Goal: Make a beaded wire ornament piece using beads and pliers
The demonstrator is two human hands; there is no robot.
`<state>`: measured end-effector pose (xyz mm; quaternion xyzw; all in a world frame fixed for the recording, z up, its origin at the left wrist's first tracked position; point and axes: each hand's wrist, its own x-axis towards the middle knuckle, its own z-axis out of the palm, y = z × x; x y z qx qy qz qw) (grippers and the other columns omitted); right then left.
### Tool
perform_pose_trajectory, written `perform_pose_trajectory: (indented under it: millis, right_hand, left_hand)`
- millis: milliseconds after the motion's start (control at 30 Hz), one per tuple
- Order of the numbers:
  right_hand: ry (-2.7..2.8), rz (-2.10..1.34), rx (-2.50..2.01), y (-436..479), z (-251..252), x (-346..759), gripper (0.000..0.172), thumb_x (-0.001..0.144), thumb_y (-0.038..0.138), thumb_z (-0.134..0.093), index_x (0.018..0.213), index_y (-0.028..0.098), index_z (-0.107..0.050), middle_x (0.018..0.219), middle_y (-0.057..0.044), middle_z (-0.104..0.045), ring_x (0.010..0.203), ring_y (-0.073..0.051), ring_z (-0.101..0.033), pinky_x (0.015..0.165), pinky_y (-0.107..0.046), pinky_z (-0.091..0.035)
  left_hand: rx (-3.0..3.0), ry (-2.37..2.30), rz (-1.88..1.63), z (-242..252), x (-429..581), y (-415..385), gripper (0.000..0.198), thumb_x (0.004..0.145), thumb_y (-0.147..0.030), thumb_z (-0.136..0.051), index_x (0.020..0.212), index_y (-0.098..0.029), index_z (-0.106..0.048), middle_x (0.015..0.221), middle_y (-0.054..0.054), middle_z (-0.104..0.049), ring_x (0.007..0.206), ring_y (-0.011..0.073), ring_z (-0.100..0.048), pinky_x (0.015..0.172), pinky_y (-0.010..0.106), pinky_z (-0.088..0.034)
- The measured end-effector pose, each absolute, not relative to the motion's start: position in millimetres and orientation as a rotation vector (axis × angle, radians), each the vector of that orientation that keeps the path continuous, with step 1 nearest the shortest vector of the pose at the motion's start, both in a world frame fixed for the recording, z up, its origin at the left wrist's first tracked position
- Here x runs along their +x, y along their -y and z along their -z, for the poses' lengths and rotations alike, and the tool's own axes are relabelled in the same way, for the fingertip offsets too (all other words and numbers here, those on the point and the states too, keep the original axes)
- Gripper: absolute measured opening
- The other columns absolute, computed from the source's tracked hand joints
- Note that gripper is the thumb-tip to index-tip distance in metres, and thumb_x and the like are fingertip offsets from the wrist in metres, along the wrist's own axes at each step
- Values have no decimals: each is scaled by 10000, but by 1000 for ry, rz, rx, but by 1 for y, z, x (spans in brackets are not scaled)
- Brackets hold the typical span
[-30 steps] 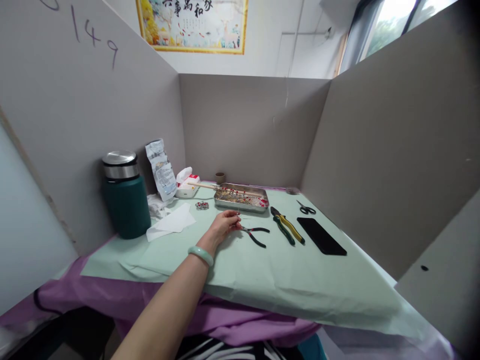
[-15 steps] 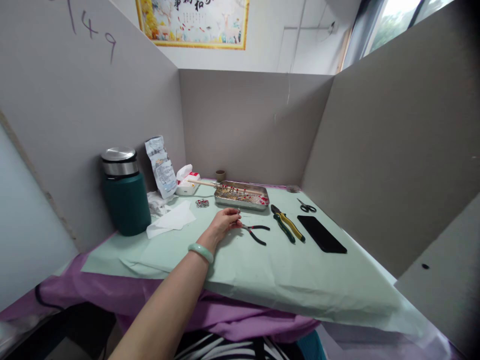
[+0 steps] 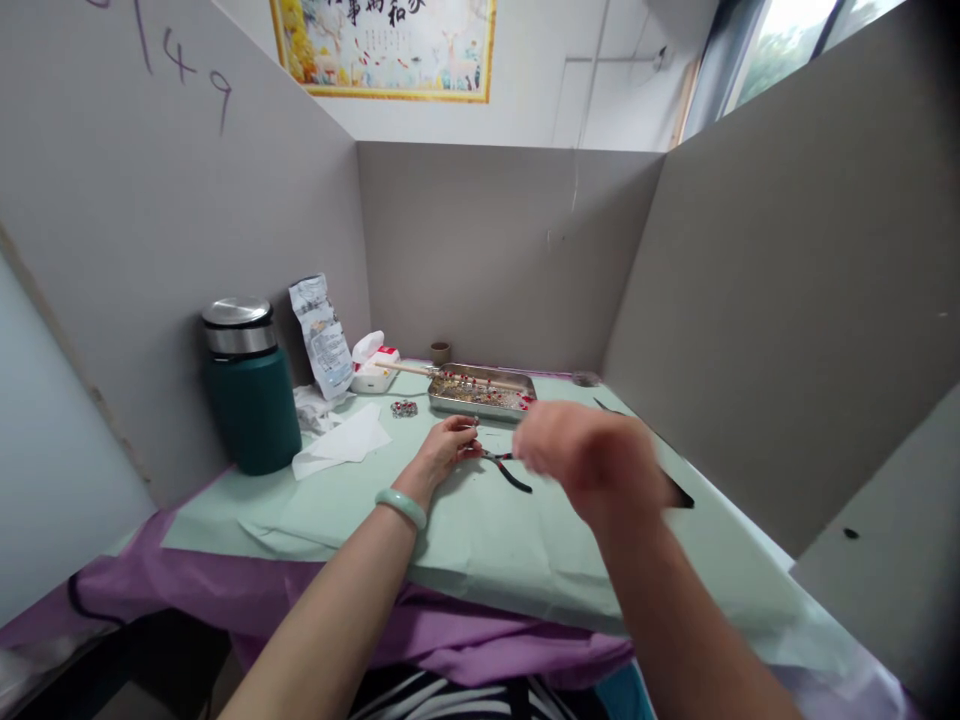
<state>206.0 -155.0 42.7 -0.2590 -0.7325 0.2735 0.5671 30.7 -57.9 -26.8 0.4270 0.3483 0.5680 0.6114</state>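
Observation:
Beside the head of the small black-handled pliers (image 3: 514,478), my left hand (image 3: 448,443) rests on the table with fingers pinched on a tiny item I cannot make out. A pale green bangle circles that wrist. My right hand (image 3: 581,455) is blurred by motion above the table, over the right part of the small pliers; its fingers are smeared. The metal tray (image 3: 480,410) behind my hands holds red and gold beads, with a thin stick lying across it. A small beaded piece (image 3: 404,408) lies left of the tray.
A green thermos (image 3: 253,400) stands at the left, near a foil pouch (image 3: 322,337), a tissue pack (image 3: 375,372) and white paper (image 3: 343,441). A black phone (image 3: 679,493) shows partly behind my right arm. Grey partitions enclose the table.
My right hand has come into view from the lower right and now covers the yellow-green pliers, most of the scissors and part of the phone. My left hand has hardly moved.

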Motion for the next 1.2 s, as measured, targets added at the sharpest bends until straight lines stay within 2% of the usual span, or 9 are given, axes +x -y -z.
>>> perform_pose_trajectory:
  millis: [100, 133, 200, 367, 633, 767, 867, 1000, 1200]
  right_hand:
    - [1588, -634, -849, 109, -32, 195, 341, 847, 458, -534, 658, 179, -586, 593, 3, -562, 533, -128, -515, 499, -239, -412]
    - [1534, -649, -979, 92, -23, 191, 332, 808, 470, -562, 648, 179, -573, 576, 12, -545, 506, -121, -491, 482, -236, -391]
    - [1488, -718, -1099, 63, -2, 186, 323, 769, 494, -568, 691, 181, -583, 597, 16, -549, 484, -112, -467, 474, -238, -375]
    - [1503, -854, -971, 44, 31, 179, 311, 766, 499, -559, 782, 190, -600, 623, 22, -568, 455, -100, -424, 450, -235, -344]
    - [1464, -908, -958, 48, 32, 179, 226, 749, 418, -572, 739, 192, -562, 584, 34, -550, 433, -94, -411, 429, -229, -321]
    - [1424, -931, -959, 47, 34, 177, 165, 731, 355, -569, 716, 195, -535, 567, 43, -536, 423, -89, -407, 413, -220, -301]
    - [1386, -987, -939, 49, 32, 176, 169, 716, 358, -579, 722, 196, -529, 564, 48, -533, 421, -86, -401, 407, -215, -284]
    - [1341, -1030, -938, 52, 29, 176, 179, 693, 363, -593, 708, 197, -527, 562, 53, -536, 417, -81, -393, 410, -216, -282]
    - [1364, -1037, -961, 49, 32, 176, 169, 697, 356, -586, 703, 196, -531, 570, 49, -546, 412, -79, -403, 400, -213, -272]
  left_hand:
    - [976, -800, -1318, 26, 31, 58, 190, 711, -24, -670, 860, -111, -589, 733, 21, -599, 530, 95, -587, 611, 308, -558]
    - [969, -802, -1312, 25, 31, 58, 183, 714, -23, -665, 858, -107, -591, 719, 17, -591, 524, 96, -584, 603, 308, -557]
    - [967, -815, -1289, 25, 32, 59, 166, 718, -22, -655, 850, -100, -593, 690, 11, -579, 513, 98, -579, 577, 301, -550]
    - [1038, -875, -1186, 26, 33, 61, 157, 703, -40, -676, 821, -100, -591, 651, 7, -578, 483, 95, -566, 507, 257, -506]
    - [1134, -879, -1107, 29, 34, 61, 180, 667, -107, -727, 789, -116, -595, 566, -21, -535, 443, 74, -519, 441, 202, -398]
    - [1161, -874, -1090, 27, 34, 63, 197, 669, -120, -720, 820, -120, -595, 585, -21, -546, 436, 67, -504, 448, 206, -387]
    - [1197, -854, -1076, 25, 35, 64, 203, 686, -164, -714, 849, -121, -601, 627, -11, -566, 438, 61, -495, 439, 203, -371]
    - [1214, -889, -1115, 25, 35, 64, 184, 700, -233, -708, 779, -125, -582, 625, -14, -554, 406, 41, -436, 395, 193, -301]
    - [1228, -890, -1141, 25, 34, 65, 202, 706, -254, -688, 783, -145, -538, 653, -20, -549, 397, 30, -389, 365, 182, -244]
